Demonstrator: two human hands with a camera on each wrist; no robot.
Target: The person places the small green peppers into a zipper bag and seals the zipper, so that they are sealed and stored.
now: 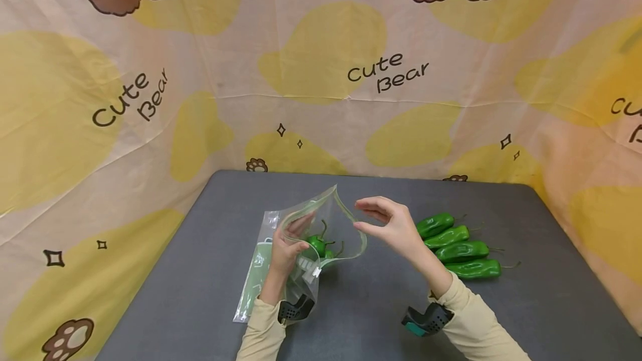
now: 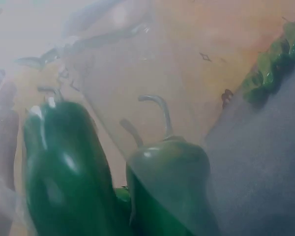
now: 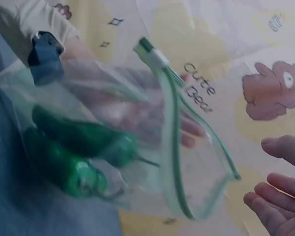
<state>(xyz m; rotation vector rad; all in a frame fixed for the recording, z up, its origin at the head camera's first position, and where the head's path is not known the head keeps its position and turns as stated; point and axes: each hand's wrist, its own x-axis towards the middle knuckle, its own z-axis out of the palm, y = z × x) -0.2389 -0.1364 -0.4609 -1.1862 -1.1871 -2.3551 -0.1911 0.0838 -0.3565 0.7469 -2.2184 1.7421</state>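
Left hand [image 1: 287,244]: I hold the zip bag [image 3: 137,189] at its side, fingers extended behind the film, thumb parted from them; how hard the tips press, I cannot tell.
Bag film: clear, thin, softly creased; the mouth gapes in a pointed loop edged with a green strip [image 3: 173,152], white slider [image 3: 160,58] near one end.
Bagged peppers [image 3: 88,141]: at least two inside; glossy, smooth, tapering, stems towards the mouth.
Right hand [image 1: 388,224]: just beside the mouth, empty; my fingers bend loosely, thumb set apart.
Loose peppers [image 1: 463,251]: four, shiny and elongated, side by side on the matte grey table [image 1: 371,316], right of the bag.
Flat packet [image 1: 258,277]: slick clear plastic, green panel, left of the bag.
Backdrop [image 1: 311,49]: wrinkled cloth, rounded yellow blotches.
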